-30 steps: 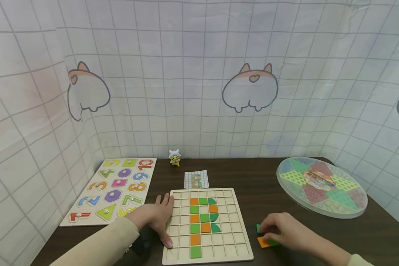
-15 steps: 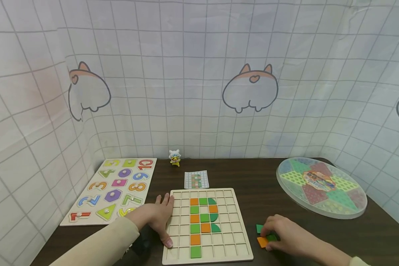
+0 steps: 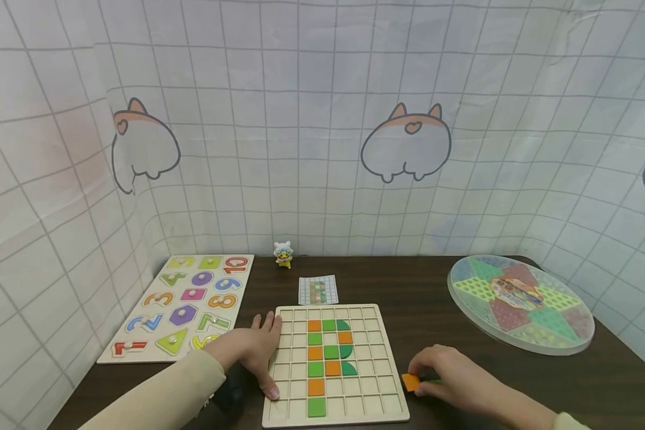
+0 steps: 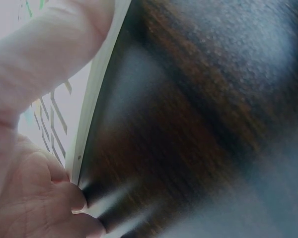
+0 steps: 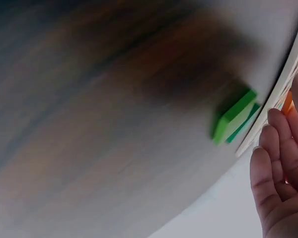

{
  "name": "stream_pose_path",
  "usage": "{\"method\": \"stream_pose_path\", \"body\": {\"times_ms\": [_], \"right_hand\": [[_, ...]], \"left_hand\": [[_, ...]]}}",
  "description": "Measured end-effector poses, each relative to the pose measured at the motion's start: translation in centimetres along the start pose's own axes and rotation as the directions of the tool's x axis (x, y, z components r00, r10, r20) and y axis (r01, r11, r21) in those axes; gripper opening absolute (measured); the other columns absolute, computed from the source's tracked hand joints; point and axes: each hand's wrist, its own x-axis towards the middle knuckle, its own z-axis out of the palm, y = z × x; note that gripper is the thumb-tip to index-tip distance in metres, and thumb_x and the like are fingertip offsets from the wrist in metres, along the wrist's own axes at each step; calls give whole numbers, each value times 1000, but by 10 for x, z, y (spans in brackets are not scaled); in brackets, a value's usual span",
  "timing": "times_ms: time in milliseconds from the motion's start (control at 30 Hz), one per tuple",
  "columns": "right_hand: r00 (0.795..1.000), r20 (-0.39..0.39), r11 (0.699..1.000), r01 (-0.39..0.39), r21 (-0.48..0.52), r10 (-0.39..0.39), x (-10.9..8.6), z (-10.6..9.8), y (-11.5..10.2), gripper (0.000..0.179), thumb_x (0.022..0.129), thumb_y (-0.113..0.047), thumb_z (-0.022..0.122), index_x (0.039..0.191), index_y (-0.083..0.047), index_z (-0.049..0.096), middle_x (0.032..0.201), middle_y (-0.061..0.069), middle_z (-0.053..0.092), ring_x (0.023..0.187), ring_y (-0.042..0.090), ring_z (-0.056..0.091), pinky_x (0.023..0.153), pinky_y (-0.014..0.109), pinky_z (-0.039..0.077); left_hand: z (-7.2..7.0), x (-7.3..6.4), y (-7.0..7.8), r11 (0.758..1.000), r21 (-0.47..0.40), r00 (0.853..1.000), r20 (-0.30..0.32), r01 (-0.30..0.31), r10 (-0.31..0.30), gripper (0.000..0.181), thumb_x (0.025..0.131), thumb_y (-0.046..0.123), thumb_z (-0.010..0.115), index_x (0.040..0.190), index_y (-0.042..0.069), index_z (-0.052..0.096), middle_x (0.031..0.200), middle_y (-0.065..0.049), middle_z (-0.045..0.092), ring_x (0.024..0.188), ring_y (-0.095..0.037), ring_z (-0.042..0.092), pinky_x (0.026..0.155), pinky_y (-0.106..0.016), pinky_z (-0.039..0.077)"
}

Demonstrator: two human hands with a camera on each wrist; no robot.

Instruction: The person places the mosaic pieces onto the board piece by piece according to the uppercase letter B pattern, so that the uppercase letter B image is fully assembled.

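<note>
My right hand (image 3: 454, 376) pinches an orange square tile (image 3: 410, 382) between thumb and fingers, just off the right edge of a wooden grid board (image 3: 373, 385). The right wrist view shows a light green tile (image 5: 236, 116) and a darker green tile (image 5: 247, 124) on the table beside that hand. In the head view they are mostly hidden behind it. My left hand (image 3: 260, 352) rests spread along the board's left edge, thumb toward the near corner. Several orange and green square tiles, such as an orange one (image 3: 316, 387), sit in the grid, with dark green rounded pieces (image 3: 349, 368) to their right.
A small pattern card (image 3: 318, 290) lies behind the board, and a toy figure (image 3: 283, 255) stands farther back. On the left is a number-and-shape puzzle board (image 3: 193, 295). A round Chinese checkers set (image 3: 520, 304) lies at the right on the dark table (image 3: 398, 286).
My right hand has picked the orange tile out from the loose pieces and shifted it left to the board's edge. The left hand has stayed in place.
</note>
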Motion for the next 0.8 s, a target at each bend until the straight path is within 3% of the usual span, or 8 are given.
{"method": "stream_pose_path", "body": {"times_ms": [267,533,800], "right_hand": [[1000,4,994,-5,109,4,28,13,-32,20,83,-23,86,94,-13,74,87,-12,68,76,-5,54,68,21,51],[998,67,993,-7,119,-1,53,25,-67,21,82,-27,87,93,-13,76,85,-13,69,75,-4,54,69,19,51],[993,119,996,14,84,-24,67,34,-83,19,84,-26,86,91,-12,77,83,-12,70,72,-5,50,68,17,48]], "left_hand": [[-1,-1,1,1000,-7,1000,8,10,-10,165,38,83,84,164,5,10,172,-19,8,158,-46,8,123,-58,25],[-1,0,2,1000,-14,1000,-1,-3,3,164,40,81,86,164,5,11,172,-20,9,157,-47,8,123,-59,26],[1,0,0,1000,-18,1000,-6,-1,1,164,40,81,86,164,4,11,172,-20,9,157,-47,9,122,-60,27]]}}
